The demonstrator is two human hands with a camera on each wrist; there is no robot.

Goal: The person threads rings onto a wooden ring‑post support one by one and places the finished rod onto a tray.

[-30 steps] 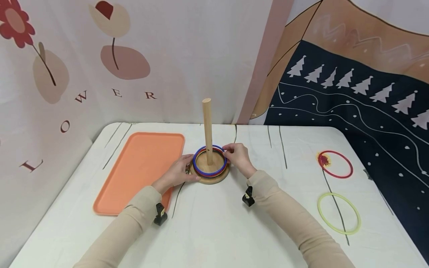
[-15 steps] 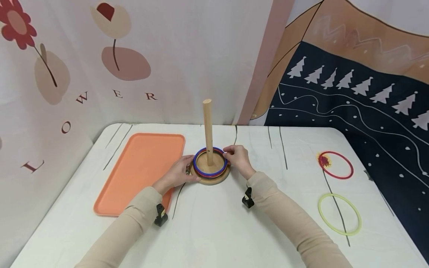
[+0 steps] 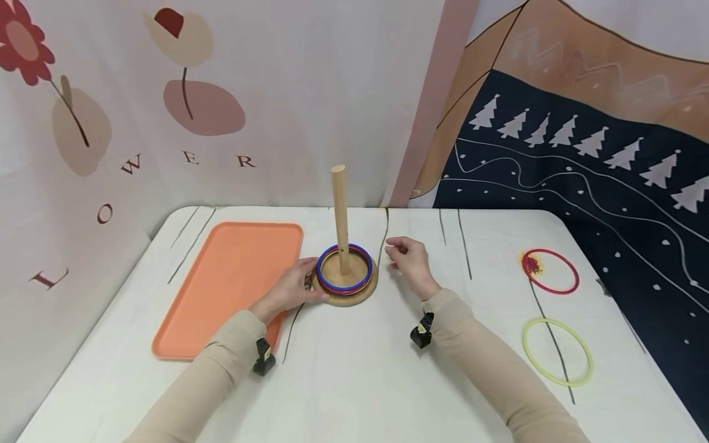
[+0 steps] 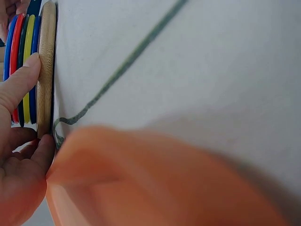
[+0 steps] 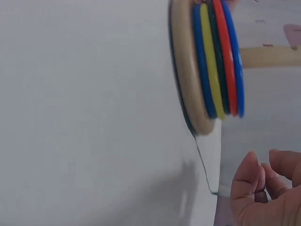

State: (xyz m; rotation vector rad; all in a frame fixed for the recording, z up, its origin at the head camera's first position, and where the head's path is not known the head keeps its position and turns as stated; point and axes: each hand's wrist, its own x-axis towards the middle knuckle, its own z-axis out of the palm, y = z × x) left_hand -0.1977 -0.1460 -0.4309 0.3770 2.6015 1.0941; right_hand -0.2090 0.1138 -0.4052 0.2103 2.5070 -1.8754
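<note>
Fingers [image 4: 42, 153] of the left hand [image 3: 288, 289] grip the left rim of the base of the wooden stand [image 3: 344, 299], the thumb lying across the base edge and the lowest ring. Those of the right hand [image 3: 412, 261], just to the right of the stand and apart from it, are loosely bent and hold nothing, with a narrow gap between thumb and forefinger. Five rings encircle the stand's upright post [image 3: 340, 209] at its foot; from the base upward: lower blue ring [image 5: 203, 61], yellow ring [image 5: 211, 61], dark green ring [image 5: 219, 61], red ring [image 5: 226, 56] and upper blue ring [image 5: 236, 61]. Near the stand, to its left, an orange tray [image 3: 232, 289] lies on the white tabletop [image 3: 354, 381]. Well to the right of the stand lie a loose red ring [image 3: 578, 278], overlapping a printed red-and-yellow mark, and a pale yellow-green ring [image 3: 590, 364], closer to the person.
</note>
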